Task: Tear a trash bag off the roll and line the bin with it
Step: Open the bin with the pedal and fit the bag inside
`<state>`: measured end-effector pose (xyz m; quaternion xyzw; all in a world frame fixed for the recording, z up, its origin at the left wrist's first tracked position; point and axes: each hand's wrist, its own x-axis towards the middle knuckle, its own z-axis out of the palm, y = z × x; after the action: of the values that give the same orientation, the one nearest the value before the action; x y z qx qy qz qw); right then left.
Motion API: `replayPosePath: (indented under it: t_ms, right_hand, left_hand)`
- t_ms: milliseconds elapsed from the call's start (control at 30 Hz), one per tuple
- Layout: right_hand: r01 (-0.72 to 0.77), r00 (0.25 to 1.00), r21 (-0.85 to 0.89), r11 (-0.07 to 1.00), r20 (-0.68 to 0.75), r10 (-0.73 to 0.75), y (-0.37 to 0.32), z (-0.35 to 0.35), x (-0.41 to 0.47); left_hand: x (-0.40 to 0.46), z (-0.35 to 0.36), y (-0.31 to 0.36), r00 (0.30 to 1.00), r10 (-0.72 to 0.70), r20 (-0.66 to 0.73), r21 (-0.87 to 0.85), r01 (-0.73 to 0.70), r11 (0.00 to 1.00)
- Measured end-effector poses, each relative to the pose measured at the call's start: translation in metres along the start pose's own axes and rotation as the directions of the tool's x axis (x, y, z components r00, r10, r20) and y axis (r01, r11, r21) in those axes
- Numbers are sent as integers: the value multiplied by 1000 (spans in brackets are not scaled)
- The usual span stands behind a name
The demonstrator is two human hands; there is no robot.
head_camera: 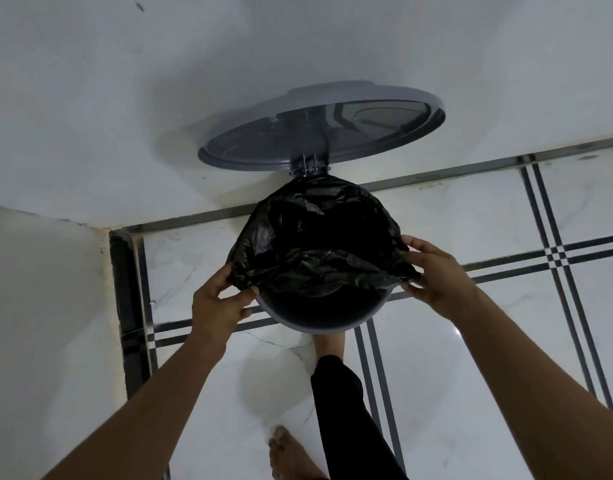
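A round grey pedal bin point(319, 322) stands on the floor against the wall, its lid point(319, 129) raised upright on a rear hinge. A crumpled black trash bag point(315, 237) is spread across the bin's mouth; its far edge drapes over the back rim, while the near rim shows bare grey. My left hand point(217, 306) pinches the bag's left edge outside the rim. My right hand point(436, 275) grips the bag's right edge on the other side. The roll is not in view.
A white wall point(159, 81) rises right behind the bin, with a corner and a second wall point(38, 306) to the left. The floor point(488, 358) is glossy white tile with dark stripes. My foot point(327, 344) rests at the bin's front base; my other bare foot point(287, 452) stands nearer.
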<state>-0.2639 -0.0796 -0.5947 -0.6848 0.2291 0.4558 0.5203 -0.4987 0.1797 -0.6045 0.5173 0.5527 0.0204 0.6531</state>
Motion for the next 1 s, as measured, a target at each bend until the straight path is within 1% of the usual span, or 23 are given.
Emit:
replayPosePath:
  t_ms: [100,167,200,267,333,400,500,567,600,633,700,733,767,833,867,900,1000]
  right_hand:
    - [20,999,13,1000,32,-20,7,-3,-17]
    - [26,1000,21,999,-8,-26,17,-3,-22]
    - [17,1000,42,999,-25,-16,22,-2,-22]
    - [-28,999,111,993,-36,32,29,-2,-23]
    - [-69,997,183,981,-9,72,33,-3,-23]
    - [-67,997,227,972,40,59,35,-3,-23]
    - [-36,995,202,979,103,15,39,-4,-22]
    - [-66,993,201,977,114,43,41,-7,-24]
    - [-83,992,205,975,111,61,42,-8,-23]
    - [-99,992,208,973,98,80,44,-9,-22]
    - [-124,992,189,974,59,115,49,-10,-18]
    - [-127,992,151,980,39,122,51,-10,-17]
    - [-125,992,103,987,19,124,54,-8,-15]
    - [-111,993,38,993,-29,112,61,-4,-13]
    - [-96,993,18,995,-66,97,64,-1,-12]
    - [-76,991,-24,997,-115,73,69,2,-10]
    - [-56,961,-198,979,-278,-1,79,18,-4]
  left_hand:
    - [-7,8,-1,993,-17,-121,-59,10,998]
    - [-9,12,1,975,-98,-197,-131,73,989]
    - [-11,14,3,966,-161,-203,-194,122,974]
    - [-13,15,5,951,-262,-165,-335,196,922]
    - [-14,16,6,959,-254,-128,-354,195,915]
    - [-14,19,3,972,-210,-106,-307,169,937]
    - [-14,23,-1,975,-192,-116,-264,156,952]
    - [-13,23,-7,978,-182,-100,-254,152,955]
    - [-14,22,-11,981,-165,-101,-222,139,965]
    - [-15,20,-15,985,-127,-114,-145,110,983]
    - [-21,18,-23,992,2,-124,95,10,995]
    - [-24,18,-25,993,64,-104,188,-44,981]
    - [-26,18,-27,990,117,-74,244,-96,965]
    - [-28,19,-33,980,198,-11,301,-185,936]
    - [-28,20,-35,977,212,1,308,-202,930]
    - [-28,21,-39,977,215,1,316,-205,926]
    - [-25,26,-47,990,139,-21,281,-127,951]
